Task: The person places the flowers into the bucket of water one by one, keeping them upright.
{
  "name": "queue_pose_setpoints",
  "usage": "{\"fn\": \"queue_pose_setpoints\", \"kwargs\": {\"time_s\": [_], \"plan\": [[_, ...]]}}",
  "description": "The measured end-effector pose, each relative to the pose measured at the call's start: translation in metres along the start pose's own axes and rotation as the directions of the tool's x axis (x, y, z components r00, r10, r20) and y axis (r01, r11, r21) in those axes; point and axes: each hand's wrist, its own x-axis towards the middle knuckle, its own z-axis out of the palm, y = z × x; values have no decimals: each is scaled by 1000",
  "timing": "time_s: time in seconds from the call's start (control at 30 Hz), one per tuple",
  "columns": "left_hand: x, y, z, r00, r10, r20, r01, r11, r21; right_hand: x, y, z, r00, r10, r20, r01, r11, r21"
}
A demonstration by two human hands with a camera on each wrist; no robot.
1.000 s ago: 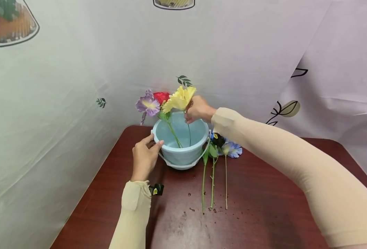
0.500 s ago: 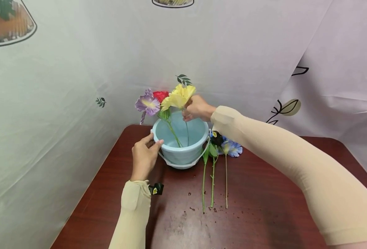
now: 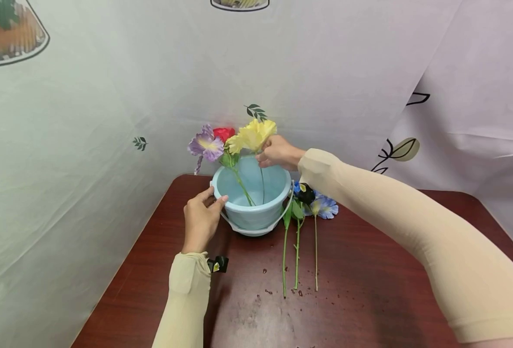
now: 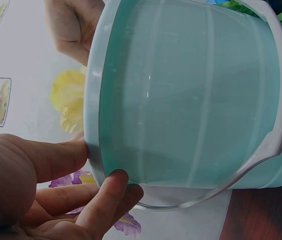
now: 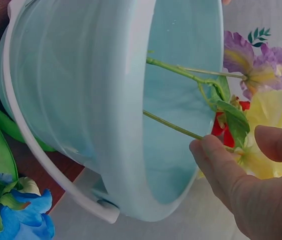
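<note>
At its left rim, the light blue bucket (image 3: 256,217) is gripped by my left hand (image 3: 202,217), thumb and fingers on either side of the edge. Over the bucket's right side is my right hand (image 3: 279,151), beside a yellow flower (image 3: 253,135) whose stem reaches down into the bucket. In the right wrist view, the fingers (image 5: 218,160) lie fairly straight against the stem just below the bloom, with the thumb (image 5: 278,142) apart from them, in front of the petals. A purple flower (image 3: 206,145) and a red flower (image 3: 224,134) lean out over the back left rim.
Right of the bucket, blue flowers (image 3: 323,207) lie on the dark red table (image 3: 369,270), their green stems (image 3: 297,256) pointing toward me. Small dark specks and drops dot the wood near the stem ends. A printed cloth (image 3: 326,72) hangs behind the table.
The yellow bloom and my right hand rise slightly and go left, then shift a little right. My left hand stays at the rim, and the bucket keeps its place.
</note>
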Motion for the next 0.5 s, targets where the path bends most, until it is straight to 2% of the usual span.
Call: {"fn": "queue_pose_setpoints", "kwargs": {"time_s": [0.2,0.5], "plan": [[-1,1,0,1000,-4,2,4,1000,5,-2,2,-4,1000,6,7,-6,999,-39],[-2,0,0,1000,5,-1,-5,1000,12,-5,8,-12,999,37,-28,-38,999,-27]]}}
